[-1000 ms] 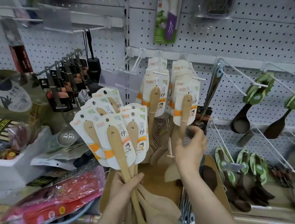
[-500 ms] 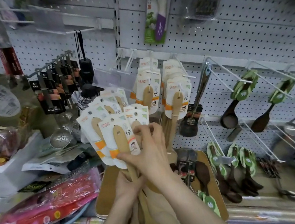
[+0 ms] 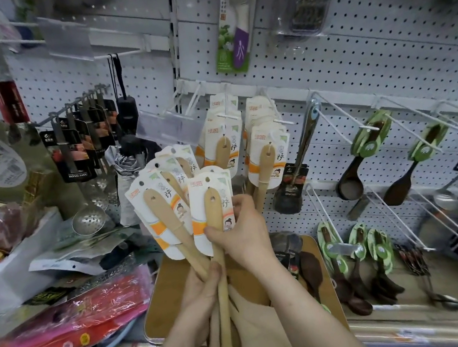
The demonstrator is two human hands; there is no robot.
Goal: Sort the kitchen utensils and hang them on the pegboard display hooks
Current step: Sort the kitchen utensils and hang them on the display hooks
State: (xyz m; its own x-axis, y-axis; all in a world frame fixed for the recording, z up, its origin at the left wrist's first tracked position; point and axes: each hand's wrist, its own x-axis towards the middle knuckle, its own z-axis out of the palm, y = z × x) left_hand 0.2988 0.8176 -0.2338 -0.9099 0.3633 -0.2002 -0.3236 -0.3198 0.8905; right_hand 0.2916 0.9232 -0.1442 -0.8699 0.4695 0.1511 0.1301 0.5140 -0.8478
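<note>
My left hand (image 3: pixel 200 293) grips the handles of a fan of several wooden spatulas (image 3: pixel 164 215), each on a white and orange card. My right hand (image 3: pixel 242 232) pinches the frontmost carded spatula (image 3: pixel 212 209) of that bunch at its handle. Behind them, more of the same carded wooden spatulas (image 3: pixel 266 163) hang on two hooks of the white pegboard (image 3: pixel 354 59).
Dark spoons with green cards (image 3: pixel 369 142) hang on long white hooks at right, more (image 3: pixel 357 248) lower down. Black-carded utensils (image 3: pixel 77 151) and a skimmer (image 3: pixel 89 219) hang at left. A wooden board (image 3: pixel 164 301) stands below my hands. Cluttered packages and a white box (image 3: pixel 1 274) fill the left.
My right hand left the spatulas hanging on the pegboard, came back to the bunch in my left hand and took hold of the front card. The view shifted slightly.
</note>
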